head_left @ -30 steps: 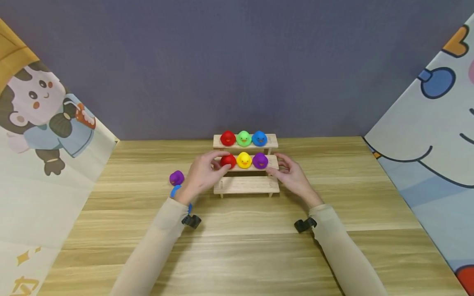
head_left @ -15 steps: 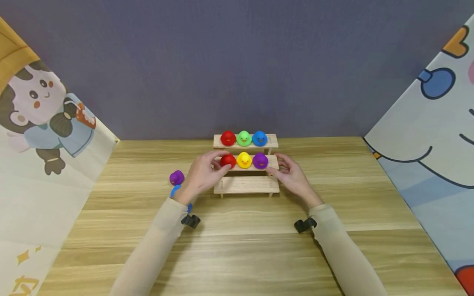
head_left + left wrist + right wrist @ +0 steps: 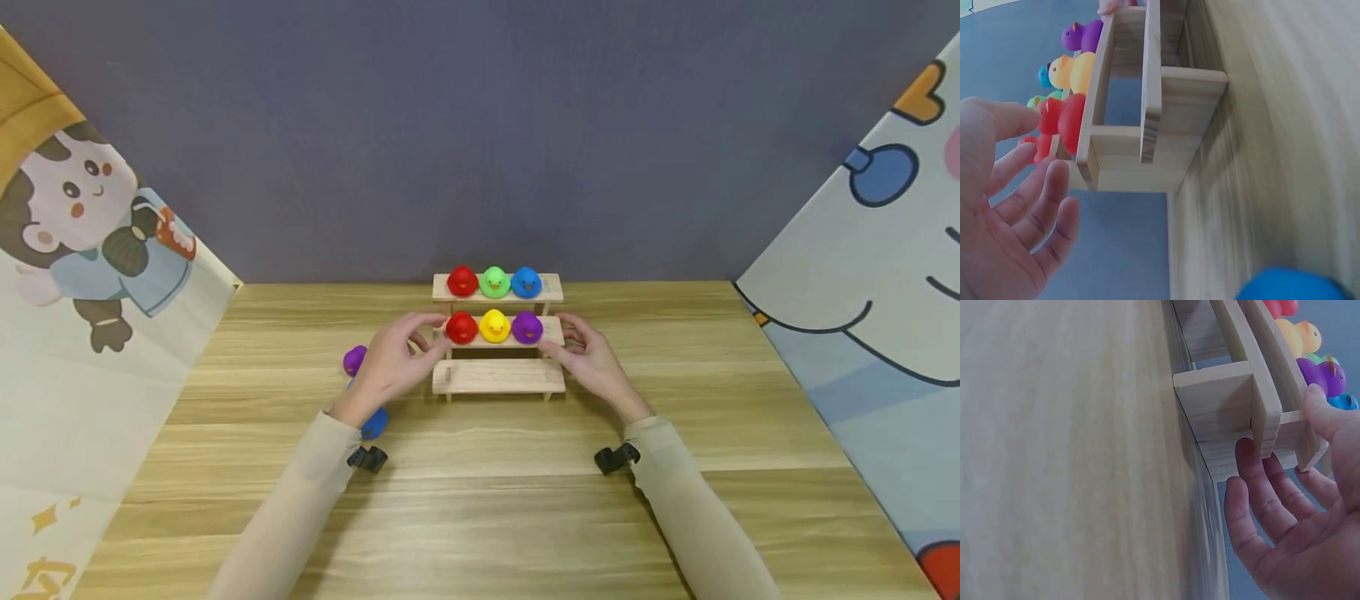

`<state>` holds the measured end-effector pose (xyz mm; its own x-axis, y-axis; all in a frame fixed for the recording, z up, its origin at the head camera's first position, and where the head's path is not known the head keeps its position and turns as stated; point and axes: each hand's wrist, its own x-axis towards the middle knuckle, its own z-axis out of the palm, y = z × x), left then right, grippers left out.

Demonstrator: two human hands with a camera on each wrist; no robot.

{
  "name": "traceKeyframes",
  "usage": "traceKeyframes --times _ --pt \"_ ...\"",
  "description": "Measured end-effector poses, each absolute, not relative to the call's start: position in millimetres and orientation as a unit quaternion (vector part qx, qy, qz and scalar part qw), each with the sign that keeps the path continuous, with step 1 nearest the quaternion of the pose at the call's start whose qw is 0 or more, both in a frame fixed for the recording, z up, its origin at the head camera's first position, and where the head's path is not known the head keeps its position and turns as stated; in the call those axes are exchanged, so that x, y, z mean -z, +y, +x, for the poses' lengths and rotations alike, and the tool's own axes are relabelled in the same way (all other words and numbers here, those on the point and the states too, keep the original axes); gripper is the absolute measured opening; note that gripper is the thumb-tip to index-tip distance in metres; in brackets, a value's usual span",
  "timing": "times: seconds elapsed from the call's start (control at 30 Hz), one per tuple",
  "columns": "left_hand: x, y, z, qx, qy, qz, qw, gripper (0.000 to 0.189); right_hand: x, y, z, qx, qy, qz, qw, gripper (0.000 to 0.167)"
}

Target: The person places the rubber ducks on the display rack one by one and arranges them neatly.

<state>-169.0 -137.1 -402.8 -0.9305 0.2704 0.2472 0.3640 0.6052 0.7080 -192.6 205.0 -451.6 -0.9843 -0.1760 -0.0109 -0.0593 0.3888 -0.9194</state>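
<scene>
A three-step wooden stand [image 3: 498, 377] bears small rubber ducks. On its middle step sit a red duck [image 3: 461, 328], a yellow duck [image 3: 495, 326] and a purple duck [image 3: 527, 327]. Just left of that red duck is my left hand [image 3: 397, 357], its thumb and fingers spread apart and holding nothing. My right hand [image 3: 596, 362] grips the stand's right end, thumb at the middle step's front edge beside the purple duck and fingers around the end. The top step carries another red duck [image 3: 462, 282], a green duck [image 3: 494, 282] and a blue duck [image 3: 527, 282].
Left of the stand, a loose purple duck [image 3: 354, 360] and a blue duck [image 3: 374, 423] lie on the wooden table [image 3: 495, 500], partly hidden by my left arm. A grey wall [image 3: 480, 142] rises close behind the stand; printed panels flank the table.
My left hand has let go of the red duck on the middle step and drawn back left. More of the blue duck on the table shows. The right hand stays put.
</scene>
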Motion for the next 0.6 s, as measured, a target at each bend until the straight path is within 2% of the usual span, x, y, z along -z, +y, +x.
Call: traceKeyframes --times 0.6 --pt "412.1 -177.0 -148.7 0.382 -0.907 -0.160 0.080 0.037 453.4 206.9 -193.7 0.549 0.831 -0.072 0.055 0.077"
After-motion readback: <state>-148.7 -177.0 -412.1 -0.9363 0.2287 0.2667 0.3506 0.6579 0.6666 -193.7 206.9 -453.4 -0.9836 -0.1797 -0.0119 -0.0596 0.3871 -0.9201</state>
